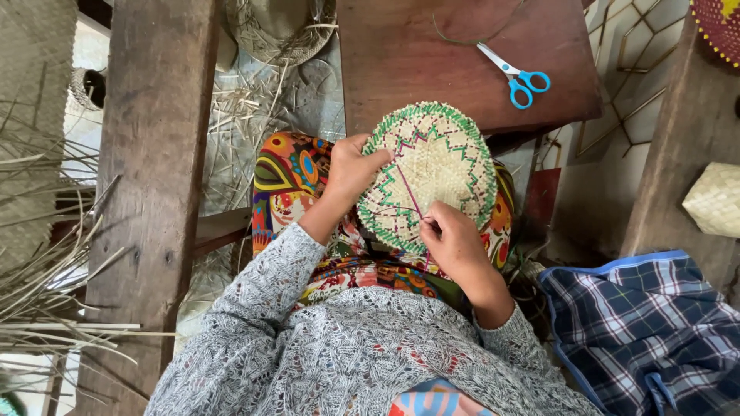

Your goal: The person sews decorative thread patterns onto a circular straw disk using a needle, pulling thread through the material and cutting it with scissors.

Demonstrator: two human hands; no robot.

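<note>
Here, my left hand [351, 168] clasping the nine o'clock edge of the oval woven mat [428, 174] on my lap, its long axis running one to seven o'clock, my right hand [453, 240] pinching a purple strand [408, 191] at its five o'clock edge, blue scissors [515, 73] lying at one o'clock.

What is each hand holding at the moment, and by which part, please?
The left hand holds the round woven mat by its left rim; the right hand pinches a purple strand at the mat's lower edge.

We cannot see our right hand's [455, 245] fingertips behind the woven mat [432, 173]; the plaid cloth [655, 331] runs off-frame.
</note>
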